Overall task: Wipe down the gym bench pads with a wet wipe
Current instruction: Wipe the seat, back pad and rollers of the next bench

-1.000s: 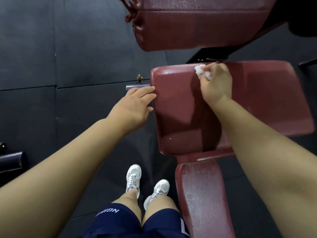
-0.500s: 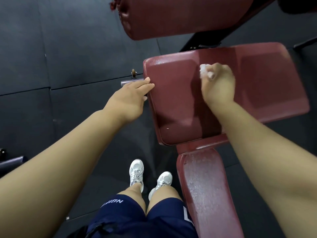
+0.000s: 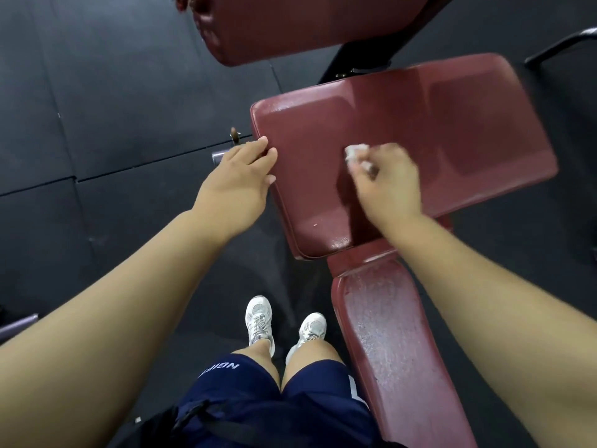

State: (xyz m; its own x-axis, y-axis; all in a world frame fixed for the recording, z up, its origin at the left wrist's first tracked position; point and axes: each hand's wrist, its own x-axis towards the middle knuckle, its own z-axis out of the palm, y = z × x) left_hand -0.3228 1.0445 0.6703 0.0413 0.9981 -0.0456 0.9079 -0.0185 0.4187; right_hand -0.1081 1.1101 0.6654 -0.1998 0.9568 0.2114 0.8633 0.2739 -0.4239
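Down by your white shoes (image 3: 258,321) runs the narrow pad (image 3: 387,334), its surface speckled. Further out, your left hand (image 3: 235,185) lies flat, fingers straight, on the left edge of the wide pad (image 3: 468,130). Your right hand (image 3: 387,185) grips the bunched wet wipe (image 3: 353,151), pressing it mid-pad. Beyond hangs the upper pad (image 3: 290,24).

Inspection found one marking: white capital lettering on the left leg of the navy shorts (image 3: 245,383), which read roughly "NGI", with further characters unclear. A white mark on the right leg was cut off and unreadable
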